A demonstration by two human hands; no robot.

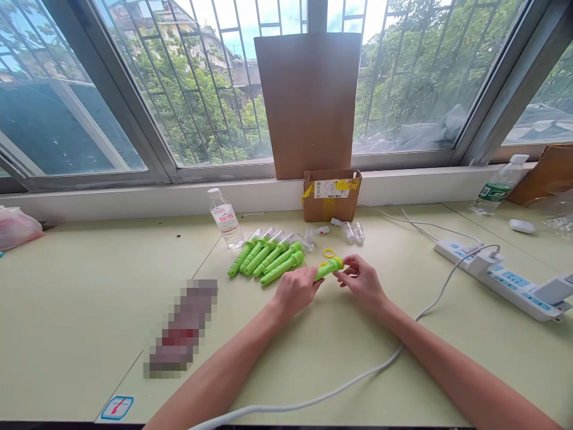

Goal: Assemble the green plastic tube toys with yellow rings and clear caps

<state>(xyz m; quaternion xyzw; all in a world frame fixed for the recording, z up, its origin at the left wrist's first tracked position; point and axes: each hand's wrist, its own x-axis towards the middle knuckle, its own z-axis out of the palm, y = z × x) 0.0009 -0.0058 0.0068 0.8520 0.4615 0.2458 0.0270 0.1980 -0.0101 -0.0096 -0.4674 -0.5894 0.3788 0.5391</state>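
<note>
A green plastic tube point(326, 270) with a ridged end is wrapped in the fingers of my left hand point(298, 288). At its tip, a yellow ring point(341, 263) sits between the thumb and fingers of my right hand point(362, 280). Just behind them, a loose yellow ring point(329, 253) lies on the table, and another is partly hidden by the held tube. To the left, several similar green tubes point(268, 254) lie side by side, some with clear ends. Clear plastic caps point(353, 232) and small clear pieces with white tips lie beyond my hands.
A small cardboard box point(331, 206) stands at the back, before a tall cardboard sheet point(308, 107). A water bottle point(226, 220) is behind the tubes. At right are a power strip point(505, 278) and another bottle point(499, 186). A white cable point(358, 377) crosses under my right forearm.
</note>
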